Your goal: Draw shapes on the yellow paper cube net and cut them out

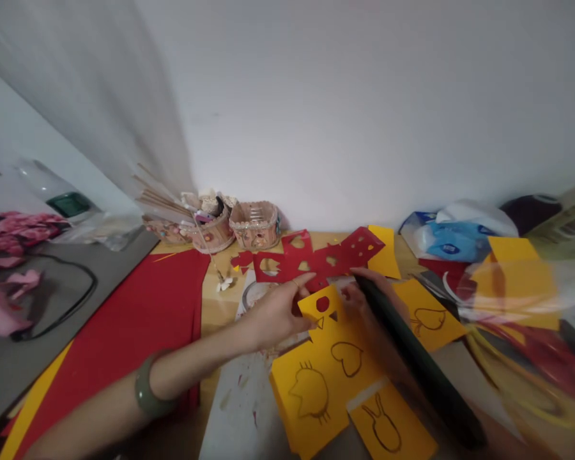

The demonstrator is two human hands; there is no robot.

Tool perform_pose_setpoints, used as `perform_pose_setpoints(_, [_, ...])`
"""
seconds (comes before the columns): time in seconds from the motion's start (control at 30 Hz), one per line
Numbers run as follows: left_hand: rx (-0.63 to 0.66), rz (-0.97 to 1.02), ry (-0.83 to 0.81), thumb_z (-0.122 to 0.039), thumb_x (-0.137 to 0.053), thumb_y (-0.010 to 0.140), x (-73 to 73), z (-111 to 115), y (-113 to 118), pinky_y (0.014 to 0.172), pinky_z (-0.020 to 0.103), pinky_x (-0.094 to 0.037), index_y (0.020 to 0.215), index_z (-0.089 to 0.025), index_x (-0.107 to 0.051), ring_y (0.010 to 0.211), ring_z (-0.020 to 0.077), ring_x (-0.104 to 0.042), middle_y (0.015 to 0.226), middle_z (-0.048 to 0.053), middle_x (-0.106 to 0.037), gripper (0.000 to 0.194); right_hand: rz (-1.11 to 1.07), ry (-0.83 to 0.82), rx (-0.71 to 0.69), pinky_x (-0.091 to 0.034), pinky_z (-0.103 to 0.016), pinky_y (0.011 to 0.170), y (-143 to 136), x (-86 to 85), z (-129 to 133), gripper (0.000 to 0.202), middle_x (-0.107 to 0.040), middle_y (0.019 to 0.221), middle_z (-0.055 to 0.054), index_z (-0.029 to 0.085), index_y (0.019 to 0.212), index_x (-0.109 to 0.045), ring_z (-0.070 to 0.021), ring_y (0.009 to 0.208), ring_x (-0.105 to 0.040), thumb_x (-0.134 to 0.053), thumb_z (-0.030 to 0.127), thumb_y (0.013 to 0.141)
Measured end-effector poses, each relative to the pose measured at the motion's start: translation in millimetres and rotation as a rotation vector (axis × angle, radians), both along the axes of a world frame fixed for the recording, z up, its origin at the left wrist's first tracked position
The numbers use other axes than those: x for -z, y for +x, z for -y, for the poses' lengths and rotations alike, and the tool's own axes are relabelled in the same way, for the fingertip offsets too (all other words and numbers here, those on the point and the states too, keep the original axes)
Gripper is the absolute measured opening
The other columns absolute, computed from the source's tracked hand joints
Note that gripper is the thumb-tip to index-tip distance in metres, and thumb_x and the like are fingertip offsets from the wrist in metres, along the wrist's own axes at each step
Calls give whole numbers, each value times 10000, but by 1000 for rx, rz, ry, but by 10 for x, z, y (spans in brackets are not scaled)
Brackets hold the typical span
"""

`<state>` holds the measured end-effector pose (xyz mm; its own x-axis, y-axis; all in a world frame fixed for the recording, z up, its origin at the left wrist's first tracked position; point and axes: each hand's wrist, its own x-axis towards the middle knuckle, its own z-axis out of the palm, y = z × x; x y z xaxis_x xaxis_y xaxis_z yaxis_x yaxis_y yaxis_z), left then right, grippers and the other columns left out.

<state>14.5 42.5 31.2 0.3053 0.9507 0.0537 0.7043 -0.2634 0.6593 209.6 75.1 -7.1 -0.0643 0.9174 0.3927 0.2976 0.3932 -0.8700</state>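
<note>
My left hand (280, 313) pinches a small yellow paper piece (333, 297) between thumb and fingers; it has a round hole and small triangular cut-outs. My right hand (388, 291) is closed at that paper's right side, its fingertips close to the edge. A long, thick dark stick-like object (416, 358) runs back from the right fingers over the hand and forearm; its kind is unclear. Below lie yellow sheets with a drawn chick-like outline (311, 393), a heart (347, 359) and a rabbit-like outline (384, 425). Red paper with cut-out holes (333, 259) lies just beyond both hands.
Large red sheets (138, 319) lie at left. Decorated baskets (255, 225) holding sticks and small items stand by the wall. A blue-and-white tissue pack (453, 239) is at back right, near a yellow sheet (517, 281) and coloured strips (503, 374). A plastic bottle (52, 188) lies far left.
</note>
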Motion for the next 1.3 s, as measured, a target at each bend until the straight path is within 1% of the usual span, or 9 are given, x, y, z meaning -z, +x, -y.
perform_pose_setpoints(0.1, [16, 172, -147, -23, -627, 785, -46, 3, 101, 690, 213, -550, 1359, -99, -428, 864, 146, -688, 1073, 89, -684, 613, 27, 10, -64, -532, -285, 622, 18, 58, -26, 256, -682, 824, -7, 251, 1118, -588, -178, 692, -665, -573, 363, 889])
perform_pose_setpoints(0.2, [33, 303, -258, 15, -596, 765, -78, 30, 157, 769, 239, -548, 1098, -106, -612, 925, 163, -677, 1046, 69, -698, 354, 71, 2, -134, -508, -253, 539, 29, 75, -33, 250, -672, 726, 17, 252, 1098, -618, -154, 576, -642, -576, 369, 881])
perform_pose_setpoints(0.3, [-2, 393, -336, -7, -609, 745, -55, 63, 151, 743, 250, -543, 956, -119, -648, 889, 177, -669, 970, 44, -704, 242, 112, 1, -169, -490, -253, 539, 29, 65, -27, 226, -664, 735, 15, 250, 1074, -635, -154, 586, -633, -565, 355, 886])
perform_pose_setpoints(0.4, [-40, 462, -420, -34, -654, 705, -8, 85, 128, 669, 235, -524, 894, -128, -651, 797, 172, -660, 866, 19, -694, 211, 137, 16, -190, -506, -290, 630, 24, 50, -26, 200, -678, 810, -4, 246, 1036, -645, -182, 691, -649, -567, 339, 877])
perform_pose_setpoints(0.5, [-54, 540, -494, -43, -669, 678, 3, 99, 130, 686, 233, -506, 846, -135, -636, 784, 160, -645, 828, 2, -671, 194, 147, 20, -205, -515, -310, 683, 19, 41, -29, 185, -690, 848, -4, 252, 1020, -650, -193, 730, -656, -560, 330, 879])
perform_pose_setpoints(0.73, [-58, 701, -633, -96, -678, 619, -72, 121, 184, 741, 250, -471, 856, -148, -573, 760, 129, -603, 828, -6, -613, 264, 153, 4, -223, -512, -292, 687, 19, 33, 10, 172, -699, 840, -5, 239, 1034, -636, -191, 741, -660, -523, 290, 915])
perform_pose_setpoints(0.9, [-88, 748, -711, -160, -756, 534, -96, 105, 207, 703, 223, -464, 828, -153, -565, 759, 124, -578, 828, -8, -601, 351, 155, 14, -240, -512, -315, 807, 27, 73, 2, 182, -715, 972, -23, 238, 1040, -637, -215, 884, -673, -515, 290, 915])
perform_pose_setpoints(1.07, [-108, 726, -689, -147, -782, 503, -106, 124, 285, 715, 245, -482, 887, -137, -595, 771, 144, -585, 847, 8, -630, 427, 152, -3, -247, -534, -310, 779, 26, 85, 10, 215, -722, 995, -26, 238, 1066, -637, -218, 880, -686, -520, 313, 903])
perform_pose_setpoints(1.3, [-166, 649, -400, -197, -747, 602, 65, 192, 313, 717, 262, -476, 988, -181, -503, 838, 159, -569, 936, 14, -596, 457, 152, -24, -213, -557, -335, 751, 15, 27, 19, 259, -734, 978, -37, 228, 1050, -659, -240, 863, -696, -494, 361, 902])
